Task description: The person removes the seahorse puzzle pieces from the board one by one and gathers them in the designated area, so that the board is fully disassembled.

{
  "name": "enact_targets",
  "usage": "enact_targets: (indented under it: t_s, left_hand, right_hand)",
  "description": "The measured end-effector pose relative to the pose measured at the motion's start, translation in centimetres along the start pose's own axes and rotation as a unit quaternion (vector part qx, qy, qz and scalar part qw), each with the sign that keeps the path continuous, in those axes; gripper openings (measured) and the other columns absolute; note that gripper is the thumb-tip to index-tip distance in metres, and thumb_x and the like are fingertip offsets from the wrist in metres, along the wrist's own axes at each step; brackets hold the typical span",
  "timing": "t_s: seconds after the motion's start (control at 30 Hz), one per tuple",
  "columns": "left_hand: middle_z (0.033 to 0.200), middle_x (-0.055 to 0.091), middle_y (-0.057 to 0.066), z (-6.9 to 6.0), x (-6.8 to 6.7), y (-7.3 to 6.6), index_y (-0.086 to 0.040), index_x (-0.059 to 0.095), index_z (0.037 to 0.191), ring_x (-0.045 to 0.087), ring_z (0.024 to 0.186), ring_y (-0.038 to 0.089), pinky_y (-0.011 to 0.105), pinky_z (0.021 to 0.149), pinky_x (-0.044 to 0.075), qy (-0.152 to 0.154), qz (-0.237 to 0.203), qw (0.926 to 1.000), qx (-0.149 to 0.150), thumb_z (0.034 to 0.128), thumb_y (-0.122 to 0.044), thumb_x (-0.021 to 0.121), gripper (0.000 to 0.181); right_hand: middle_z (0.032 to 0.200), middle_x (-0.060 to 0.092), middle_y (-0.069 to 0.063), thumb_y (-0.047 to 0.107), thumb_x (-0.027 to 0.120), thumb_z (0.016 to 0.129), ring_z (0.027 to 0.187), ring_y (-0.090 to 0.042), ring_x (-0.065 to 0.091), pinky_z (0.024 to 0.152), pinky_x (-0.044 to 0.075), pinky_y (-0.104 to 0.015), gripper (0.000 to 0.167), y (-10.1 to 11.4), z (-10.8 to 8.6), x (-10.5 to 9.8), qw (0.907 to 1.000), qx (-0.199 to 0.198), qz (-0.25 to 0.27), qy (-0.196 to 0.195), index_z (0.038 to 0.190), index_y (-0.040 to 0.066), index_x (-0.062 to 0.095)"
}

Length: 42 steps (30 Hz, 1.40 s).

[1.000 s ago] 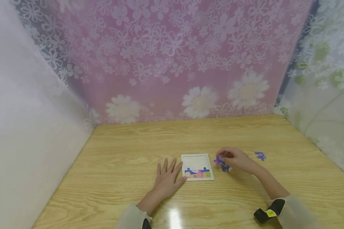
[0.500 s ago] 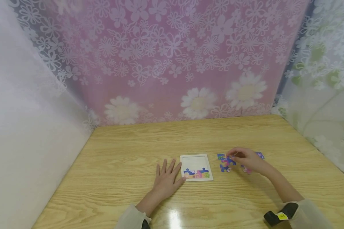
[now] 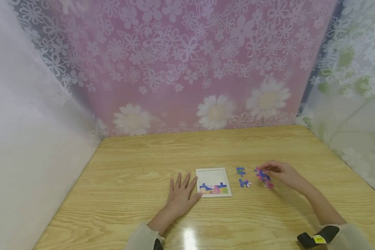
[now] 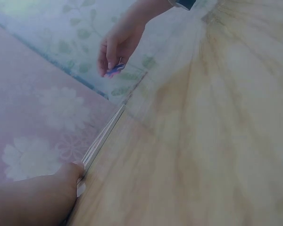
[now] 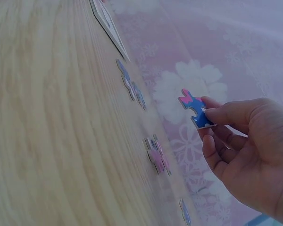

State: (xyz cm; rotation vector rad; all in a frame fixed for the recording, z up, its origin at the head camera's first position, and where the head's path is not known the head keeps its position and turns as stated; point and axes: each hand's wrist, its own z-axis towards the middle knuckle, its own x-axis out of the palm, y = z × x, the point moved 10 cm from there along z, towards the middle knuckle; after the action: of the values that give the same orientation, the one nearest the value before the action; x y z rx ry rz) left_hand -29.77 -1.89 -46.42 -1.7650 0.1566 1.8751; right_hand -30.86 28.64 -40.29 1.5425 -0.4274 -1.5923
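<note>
My right hand [image 3: 282, 174] pinches a blue and pink jigsaw piece [image 5: 196, 110] between thumb and fingers, raised above the table in the right wrist view. Beneath it in the head view lies a pink piece [image 3: 270, 185], partly covered. My left hand [image 3: 180, 198] rests flat with fingers spread, its thumb and forefinger touching the left edge of a white puzzle frame [image 3: 229, 187]. Fitted pieces [image 3: 215, 189] line the bottom of that frame; its upper part shows a bare white base.
Two loose pieces lie between the frame and my right hand: a blue and green one [image 3: 240, 171] and a blue one with a pale tip [image 3: 244, 183]. The wooden table [image 3: 137, 163] meets flowered curtains at its back and sides.
My right hand has moved to the right, away from the frame, with the jigsaw piece in its grip. Two loose pieces now show uncovered. The left hand has stayed in place.
</note>
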Motion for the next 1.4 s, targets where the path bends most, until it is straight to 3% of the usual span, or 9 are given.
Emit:
enact_targets:
  t_s: [0.37, 1.0, 1.4]
  left_hand:
    - [0.15, 0.02, 0.009, 0.0, -0.1, 0.0, -0.021, 0.03, 0.145, 0.005, 0.135, 0.038, 0.058, 0.103, -0.002, -0.001, -0.002, 1.0, 0.001, 0.0925, -0.059, 0.032, 0.065]
    - [0.15, 0.021, 0.008, -0.1, -0.2, -0.1, -0.021, 0.03, 0.145, 0.005, 0.135, 0.038, 0.058, 0.103, -0.001, 0.0, -0.003, 1.0, 0.002, 0.0925, -0.059, 0.032, 0.065]
    - [0.15, 0.02, 0.009, -0.1, -0.2, -0.1, -0.021, 0.03, 0.145, 0.005, 0.135, 0.039, 0.058, 0.103, -0.001, 0.001, -0.002, 1.0, 0.0, 0.0923, -0.06, 0.031, 0.066]
  right_hand:
    - [0.105, 0.06, -0.02, 0.001, 0.053, 0.092, 0.09, 0.0, 0.057, 0.072, 0.049, -0.02, 0.019, -0.4, -1.3, -1.8, 0.9991, -0.037, -0.004, -0.022, 0.109, -0.005, 0.061]
    - [0.11, 0.06, -0.017, 0.013, 0.051, 0.095, 0.089, 0.003, 0.053, 0.07, 0.049, -0.024, 0.025, -3.1, -3.0, -3.9, 0.9983, 0.026, -0.028, -0.043, 0.113, -0.002, 0.061]
    - [0.105, 0.063, -0.009, 0.009, 0.052, 0.094, 0.083, -0.003, 0.055, 0.062, 0.049, -0.027, 0.023, -4.7, -3.7, -4.3, 0.9978, 0.027, -0.014, -0.058, 0.11, -0.005, 0.061]
